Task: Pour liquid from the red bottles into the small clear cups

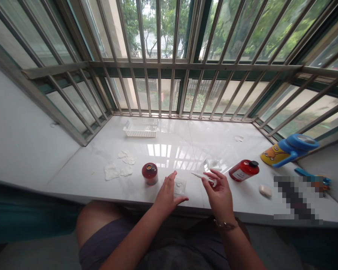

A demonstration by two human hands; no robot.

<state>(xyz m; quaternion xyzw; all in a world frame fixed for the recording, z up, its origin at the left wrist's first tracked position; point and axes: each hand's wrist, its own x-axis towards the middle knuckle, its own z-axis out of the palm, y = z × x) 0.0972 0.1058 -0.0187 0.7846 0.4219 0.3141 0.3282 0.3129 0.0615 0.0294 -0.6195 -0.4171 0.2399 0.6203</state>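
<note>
The right hand grips a dropper, tip pointing left; the left hand spreads beside a clear square.

Thin metallic-looking bracelet on R wrist, dk greyish-purple shorts, dk top, bare forearms

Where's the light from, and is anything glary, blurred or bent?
Head view: daylight comes through the barred window, glaring off the white countertop; same head view: the bars splay as through a wide lens, the label on the black-capped red bottle is too soft to read, and a pixelated patch hides something at lower right.
</note>
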